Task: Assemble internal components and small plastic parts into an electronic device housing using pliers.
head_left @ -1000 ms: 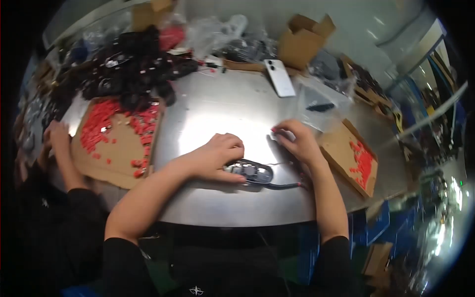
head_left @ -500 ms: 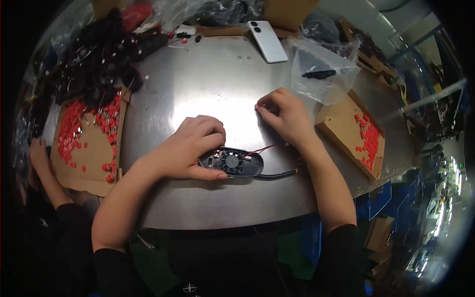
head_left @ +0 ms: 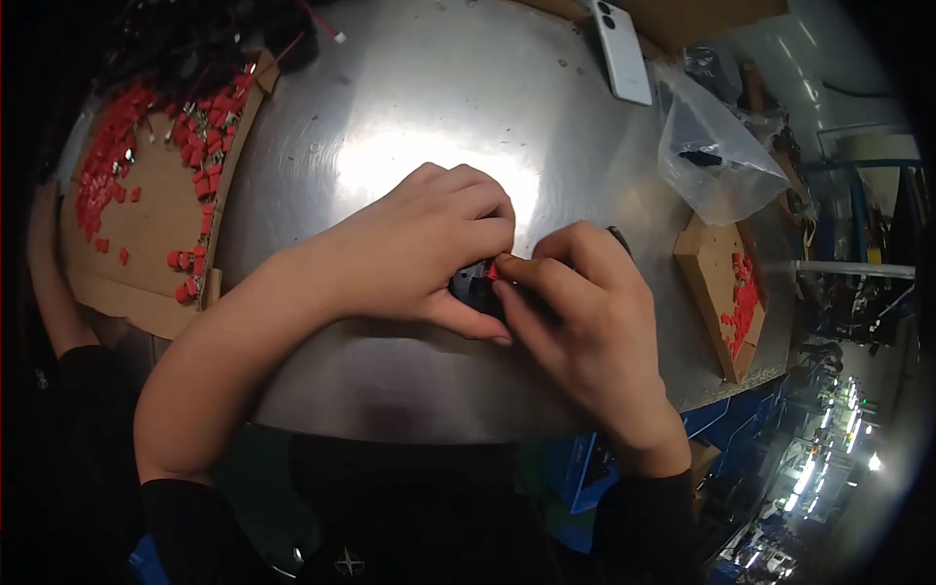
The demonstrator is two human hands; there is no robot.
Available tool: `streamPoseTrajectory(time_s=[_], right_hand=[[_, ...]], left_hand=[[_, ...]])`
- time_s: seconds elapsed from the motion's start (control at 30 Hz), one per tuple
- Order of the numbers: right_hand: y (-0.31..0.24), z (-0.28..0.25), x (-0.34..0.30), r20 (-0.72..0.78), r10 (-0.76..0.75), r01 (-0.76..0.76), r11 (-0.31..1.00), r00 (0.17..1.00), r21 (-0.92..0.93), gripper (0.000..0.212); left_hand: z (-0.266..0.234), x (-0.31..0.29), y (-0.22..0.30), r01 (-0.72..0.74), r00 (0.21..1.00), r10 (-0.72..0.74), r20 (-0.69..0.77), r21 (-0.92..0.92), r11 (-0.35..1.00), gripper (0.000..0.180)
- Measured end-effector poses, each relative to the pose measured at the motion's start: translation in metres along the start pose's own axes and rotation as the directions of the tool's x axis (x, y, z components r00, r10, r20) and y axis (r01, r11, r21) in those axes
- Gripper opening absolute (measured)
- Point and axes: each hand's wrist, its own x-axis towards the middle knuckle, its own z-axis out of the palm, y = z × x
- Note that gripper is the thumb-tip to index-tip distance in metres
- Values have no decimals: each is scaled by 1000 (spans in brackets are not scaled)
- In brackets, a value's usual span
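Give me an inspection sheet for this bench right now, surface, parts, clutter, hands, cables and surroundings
Surface: bare metal table, glare in the middle.
Job's things: black part with a small red piece at its edge.
Clutter: cardboard tray of red pieces at left, cardboard box at right, clear bag, white phone.
Hands: left hand covers the part; right hand pinches at the red piece.
Cables: black heap with red wire, far left.
Surroundings: another person's arm at left.

Both forearms are bare, coming in from about six o'clock. The left hand (head_left: 419, 253) and right hand (head_left: 575, 312) wear no gloves, rings or watch. Black sleeves are pushed up near the elbows, and a dark garment covers the torso at six o'clock
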Motion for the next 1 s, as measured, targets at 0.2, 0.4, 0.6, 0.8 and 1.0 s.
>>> streamPoseTrajectory(time_s=[0.2,0.4,0.6,0.8,1.0], right_hand=[[2,5,-8,7,138,-138,987,990,84,20],[4,11,-7,23,142,-144,974,990,174,18],[7,3,-7,-18,70,-68,996,997,64,20],[7,8,-5,9,14,-15,996,1000,87,24],[3,5,-5,25,32,-31,999,999,-24,23]], left_hand=[[3,-1,1,-11,999,13,-37,36,999,59],[6,-2,1,-16,998,18,-54,42,999,58],[3,-1,3,-7,999,9,-49,41,999,56],[5,-2,3,2,999,1,-43,54,999,57],[5,0,5,15,999,-13,-31,69,998,57]])
